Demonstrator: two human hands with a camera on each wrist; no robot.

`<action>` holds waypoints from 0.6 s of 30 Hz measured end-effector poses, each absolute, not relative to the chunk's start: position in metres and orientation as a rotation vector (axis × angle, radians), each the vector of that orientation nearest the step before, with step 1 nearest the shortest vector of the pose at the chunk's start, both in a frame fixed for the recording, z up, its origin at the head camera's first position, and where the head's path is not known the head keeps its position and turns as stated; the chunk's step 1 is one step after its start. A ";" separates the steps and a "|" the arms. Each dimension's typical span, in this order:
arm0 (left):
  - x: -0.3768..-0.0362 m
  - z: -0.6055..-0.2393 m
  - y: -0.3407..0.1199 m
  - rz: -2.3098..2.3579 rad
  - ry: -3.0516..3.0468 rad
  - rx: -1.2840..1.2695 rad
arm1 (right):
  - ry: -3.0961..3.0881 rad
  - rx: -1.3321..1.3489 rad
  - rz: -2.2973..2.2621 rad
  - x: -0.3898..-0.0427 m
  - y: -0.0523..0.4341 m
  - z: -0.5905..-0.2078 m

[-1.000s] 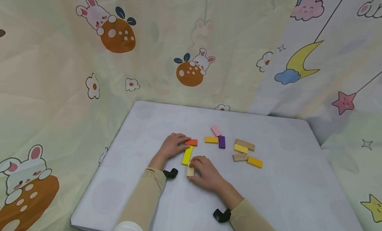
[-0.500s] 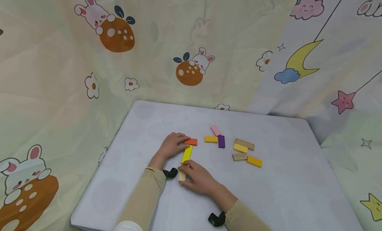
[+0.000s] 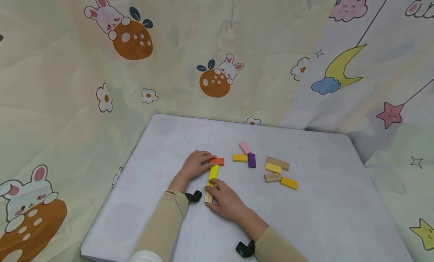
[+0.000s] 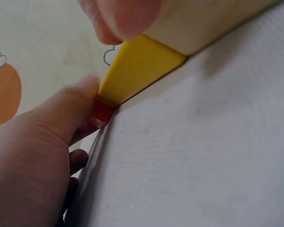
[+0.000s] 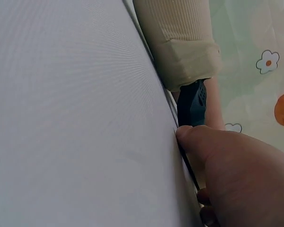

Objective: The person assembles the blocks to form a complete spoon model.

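A: Start wide. What's laid out?

B: A pale surface (image 3: 305, 217) in front of a cartoon-print curtain (image 3: 84, 85). On it, toward the far right, a loose cluster: a long brown block (image 3: 278, 163), a small yellow block (image 3: 273, 168), a short tan block (image 3: 272, 177) and an amber block (image 3: 289, 183). Nearer the middle sit a pink block (image 3: 245, 148), a gold block (image 3: 240, 157) and a purple block (image 3: 251, 160), touching one another.

A: And the hands?

B: The left hand (image 3: 196, 166) lies on the surface with its fingertips curled against the end of the orange block (image 3: 217, 161). The right hand (image 3: 226, 201) pinches the natural wood block (image 3: 208, 196), thumb on its near side and fingers over the top.

A: Where does that wooden piece stand in relation to the others?

B: At the near end of the bright yellow block (image 3: 213, 174), which runs up to the orange block. The left wrist view shows yellow (image 4: 137, 66) butting against the wood (image 4: 213, 21); whether they are fully flush I can't quite tell, as that view is blurred.

A: So which step is this, would you say?

B: I'd judge it's lining up a chain end to end, with the third piece being seated. The next move calls for squaring the wooden block to the yellow one while the left hand braces the orange end so the row doesn't skew.
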State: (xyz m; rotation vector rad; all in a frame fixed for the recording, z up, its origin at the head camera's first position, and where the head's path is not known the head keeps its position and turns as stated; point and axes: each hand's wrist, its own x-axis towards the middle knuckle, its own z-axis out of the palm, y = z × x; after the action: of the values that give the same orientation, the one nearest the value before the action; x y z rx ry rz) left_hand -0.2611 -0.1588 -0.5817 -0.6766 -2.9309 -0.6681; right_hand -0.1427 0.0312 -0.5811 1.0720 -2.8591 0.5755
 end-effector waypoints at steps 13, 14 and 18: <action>-0.262 -0.584 -0.158 -0.647 -2.935 -0.669 | -2.851 1.052 0.493 -0.142 0.034 -0.577; -0.262 -0.585 -0.158 -0.652 -2.934 -0.666 | -2.850 1.052 0.489 -0.142 0.035 -0.577; -0.263 -0.587 -0.158 -0.660 -2.925 -0.662 | -2.851 1.042 0.463 -0.142 0.037 -0.576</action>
State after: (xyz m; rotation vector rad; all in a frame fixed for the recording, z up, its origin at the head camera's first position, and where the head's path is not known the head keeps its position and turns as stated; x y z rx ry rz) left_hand -0.2625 -0.1584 -0.5870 -0.6620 -2.9254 -0.6601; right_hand -0.1423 0.0366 -0.5764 1.0417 -2.8508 0.4629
